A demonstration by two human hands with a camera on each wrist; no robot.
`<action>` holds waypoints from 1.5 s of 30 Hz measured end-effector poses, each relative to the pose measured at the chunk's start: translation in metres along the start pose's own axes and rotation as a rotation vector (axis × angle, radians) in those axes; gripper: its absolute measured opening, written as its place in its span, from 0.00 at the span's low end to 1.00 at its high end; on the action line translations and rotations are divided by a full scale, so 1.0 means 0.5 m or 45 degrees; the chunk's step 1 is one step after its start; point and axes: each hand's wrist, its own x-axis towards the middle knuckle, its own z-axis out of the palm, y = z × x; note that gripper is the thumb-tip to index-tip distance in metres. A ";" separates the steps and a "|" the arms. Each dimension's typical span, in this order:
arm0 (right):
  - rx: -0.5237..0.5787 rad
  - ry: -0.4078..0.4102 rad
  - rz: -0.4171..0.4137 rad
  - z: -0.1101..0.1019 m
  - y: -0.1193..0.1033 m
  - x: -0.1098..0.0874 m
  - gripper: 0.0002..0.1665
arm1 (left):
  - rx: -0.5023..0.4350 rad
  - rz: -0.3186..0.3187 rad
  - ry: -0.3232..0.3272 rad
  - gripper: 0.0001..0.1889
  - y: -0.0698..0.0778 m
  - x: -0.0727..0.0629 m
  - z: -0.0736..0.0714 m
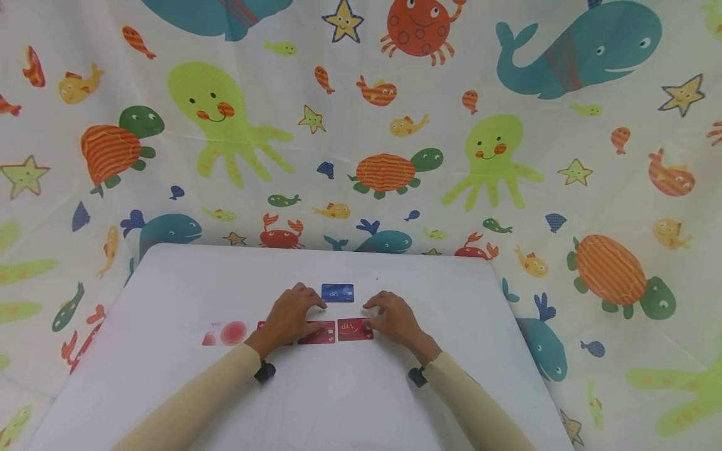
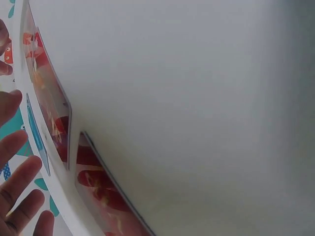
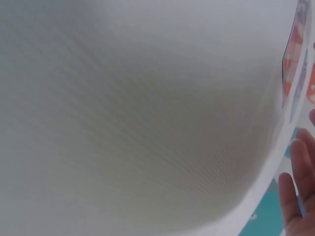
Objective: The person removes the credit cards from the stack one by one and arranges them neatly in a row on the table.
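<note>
In the head view a row of cards lies on the white table. At its left end is a pink and white card (image 1: 225, 334); two red cards follow, the nearer to the hand (image 1: 318, 333) partly covered and the other mostly hidden. A red VIP card (image 1: 354, 329) ends the row at right. Behind the row lies a blue VIP card (image 1: 337, 293). My left hand (image 1: 289, 316) hovers over the red cards, thumb overlapping one, fingers loosely bent and spread. My right hand (image 1: 395, 318) is beside the red VIP card, thumb at its right edge, fingers relaxed.
The white table (image 1: 338, 401) ends at a back edge against a hanging cloth (image 1: 350, 131) printed with sea animals. Dark wrist cameras sit on both wrists, the left one (image 1: 264, 373) and the right one (image 1: 418, 376) close over the tabletop.
</note>
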 end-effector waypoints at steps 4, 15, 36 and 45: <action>0.012 0.002 0.013 0.002 0.003 0.006 0.21 | -0.001 -0.014 -0.011 0.25 -0.008 0.001 -0.004; 0.032 -0.008 0.074 -0.002 -0.010 0.032 0.19 | 0.016 -0.057 -0.032 0.23 -0.020 0.022 -0.018; 0.021 -0.045 0.094 0.002 -0.038 0.081 0.21 | 0.021 -0.087 -0.085 0.24 -0.040 0.073 -0.019; 0.010 -0.071 0.107 0.008 -0.038 0.105 0.20 | 0.012 -0.088 -0.121 0.24 -0.034 0.094 -0.013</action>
